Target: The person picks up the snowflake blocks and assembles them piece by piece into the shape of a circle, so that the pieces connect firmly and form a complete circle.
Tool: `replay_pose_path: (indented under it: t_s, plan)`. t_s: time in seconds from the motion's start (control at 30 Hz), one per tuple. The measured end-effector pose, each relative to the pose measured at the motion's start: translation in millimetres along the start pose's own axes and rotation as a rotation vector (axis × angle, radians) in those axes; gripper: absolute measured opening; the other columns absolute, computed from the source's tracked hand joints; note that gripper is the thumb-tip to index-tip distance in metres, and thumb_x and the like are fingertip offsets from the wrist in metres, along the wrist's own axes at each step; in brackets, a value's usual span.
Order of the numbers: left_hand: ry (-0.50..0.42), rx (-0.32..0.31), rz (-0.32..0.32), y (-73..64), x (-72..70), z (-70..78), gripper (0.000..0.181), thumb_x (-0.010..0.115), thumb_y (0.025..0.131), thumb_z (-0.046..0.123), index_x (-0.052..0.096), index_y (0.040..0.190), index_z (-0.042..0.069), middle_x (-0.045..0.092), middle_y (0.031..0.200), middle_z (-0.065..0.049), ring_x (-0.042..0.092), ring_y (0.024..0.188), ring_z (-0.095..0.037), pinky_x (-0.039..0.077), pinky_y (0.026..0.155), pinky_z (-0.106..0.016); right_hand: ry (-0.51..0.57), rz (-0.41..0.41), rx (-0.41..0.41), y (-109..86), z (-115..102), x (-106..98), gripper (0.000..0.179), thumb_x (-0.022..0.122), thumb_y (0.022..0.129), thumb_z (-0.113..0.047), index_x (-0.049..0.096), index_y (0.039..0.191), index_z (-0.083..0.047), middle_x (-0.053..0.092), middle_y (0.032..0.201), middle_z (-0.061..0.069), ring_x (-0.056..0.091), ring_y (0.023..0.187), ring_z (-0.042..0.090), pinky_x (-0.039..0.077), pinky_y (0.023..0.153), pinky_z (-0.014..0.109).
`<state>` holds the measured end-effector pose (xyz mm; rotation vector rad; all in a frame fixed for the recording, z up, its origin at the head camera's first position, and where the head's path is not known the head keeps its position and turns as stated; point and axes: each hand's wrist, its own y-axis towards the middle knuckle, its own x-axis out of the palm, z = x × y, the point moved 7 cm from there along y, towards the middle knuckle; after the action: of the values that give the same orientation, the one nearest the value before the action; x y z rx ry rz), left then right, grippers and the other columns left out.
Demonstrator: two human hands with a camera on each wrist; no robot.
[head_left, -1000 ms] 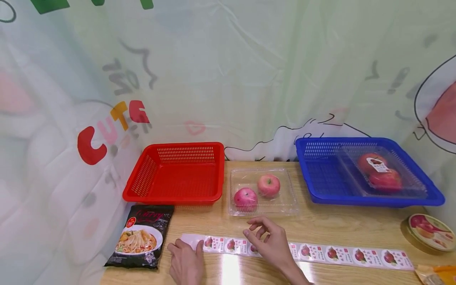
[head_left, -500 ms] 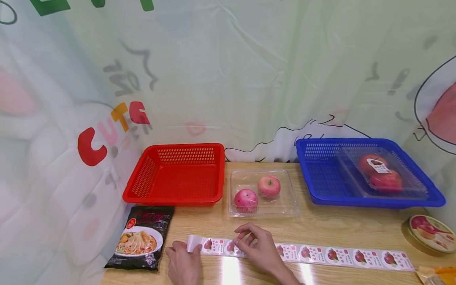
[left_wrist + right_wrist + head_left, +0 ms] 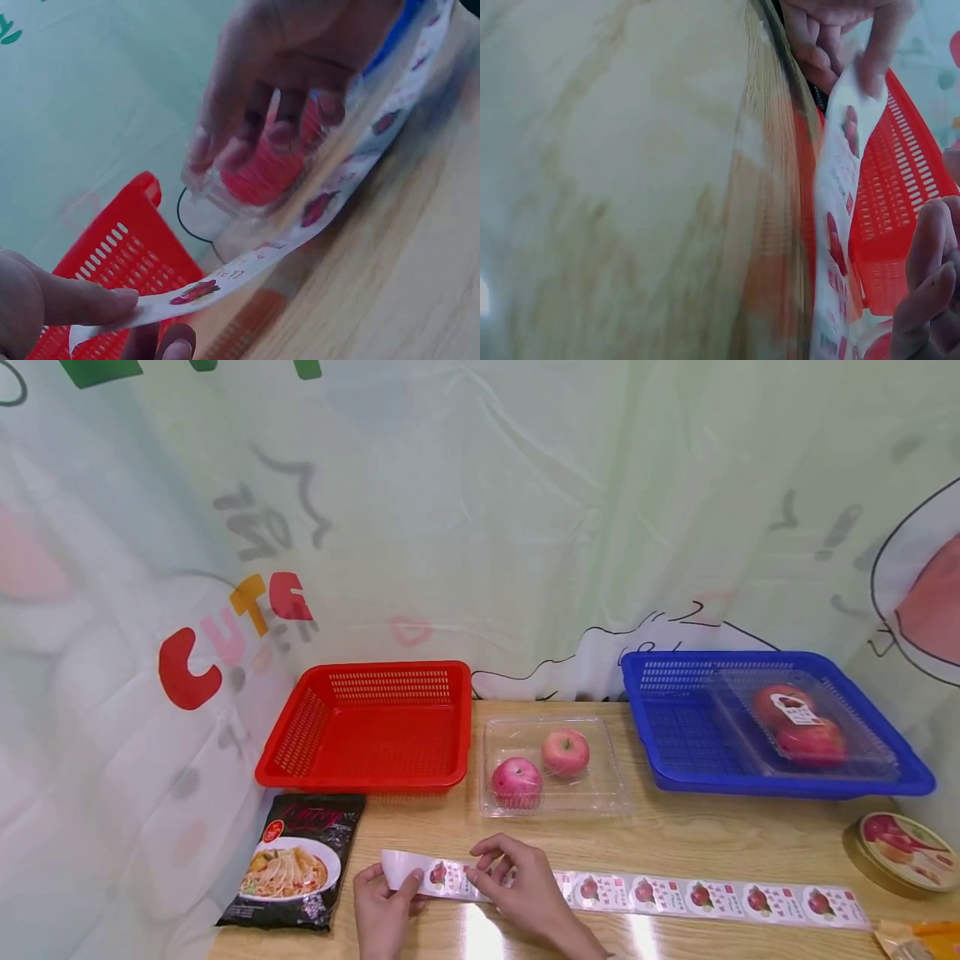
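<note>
A long strip of stickers [image 3: 701, 897] printed with red fruit lies across the table. My left hand [image 3: 381, 917] pinches its blank left end between thumb and fingers, and in the left wrist view that end of the strip [image 3: 247, 264] is lifted off the wood. My right hand [image 3: 525, 889] is over the strip, fingers loosely bent, holding nothing; in the left wrist view a gap shows between it and the strip. Behind the hands sits a clear plastic box [image 3: 611, 789] with two apples, one pinkish [image 3: 566, 752] and one deeper pink [image 3: 517, 782].
A red basket [image 3: 363, 781] stands at the back left, a blue basket [image 3: 780, 787] at the back right holding a clear box of labelled apples [image 3: 812, 741]. A black noodle packet [image 3: 292, 864] lies left, a round tin [image 3: 907, 850] and an orange packet [image 3: 918, 937] right.
My left hand has taken hold of the strip's left end and raised it, where it earlier lay by it on the table. My right hand has moved left along the strip.
</note>
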<state>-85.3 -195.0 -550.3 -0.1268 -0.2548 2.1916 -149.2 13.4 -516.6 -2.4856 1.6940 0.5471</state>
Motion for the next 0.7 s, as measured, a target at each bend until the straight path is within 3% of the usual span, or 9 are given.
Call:
replay_pose_path:
  t_s: [0.13, 0.33, 0.5, 0.7]
  plan:
    - [-0.116, -0.049, -0.053, 0.9, 2.1, -3.9, 0.059, 0.071, 0.089, -0.012, 0.033, 0.135, -0.016, 0.076, 0.094, -0.011, 0.072, 0.068, -0.007, 0.062, 0.061, -0.026, 0.001, -0.024, -0.002, 0.7, 1.0, 6.8, 0.022, 0.085, 0.091, -0.018, 0.074, 0.108, -0.009, 0.072, 0.088, -0.003, 0.061, 0.069, 0.001, 0.054, 0.063, 0.02]
    - [-0.21, -0.106, -0.127, 0.2, 4.1, -9.4, 0.051, 0.072, 0.091, -0.007, 0.044, 0.133, -0.018, 0.076, 0.1, -0.007, 0.074, 0.087, -0.01, 0.065, 0.077, -0.029, 0.004, -0.047, 0.0, 1.5, 4.8, 11.8, 0.022, 0.084, 0.091, -0.018, 0.074, 0.108, -0.011, 0.073, 0.089, -0.002, 0.062, 0.07, 0.001, 0.053, 0.063, 0.02]
    - [-0.291, -0.102, -0.133, -2.2, 6.0, -11.4, 0.055, 0.067, 0.089, -0.012, 0.043, 0.138, -0.021, 0.074, 0.105, -0.007, 0.071, 0.096, -0.008, 0.062, 0.088, -0.028, 0.014, -0.053, -0.003, 2.3, 6.7, 14.9, 0.021, 0.084, 0.09, -0.016, 0.074, 0.107, -0.012, 0.072, 0.088, -0.002, 0.061, 0.069, 0.001, 0.054, 0.064, 0.019]
    - [-0.332, -0.119, -0.105, -3.1, 9.2, -15.8, 0.055, 0.061, 0.091, -0.014, 0.042, 0.141, -0.022, 0.071, 0.108, -0.007, 0.068, 0.098, -0.007, 0.059, 0.088, -0.024, -0.027, -0.045, -0.045, 3.6, 3.2, 17.4, 0.023, 0.086, 0.087, -0.013, 0.074, 0.106, -0.014, 0.072, 0.087, -0.003, 0.06, 0.067, -0.001, 0.053, 0.062, 0.019]
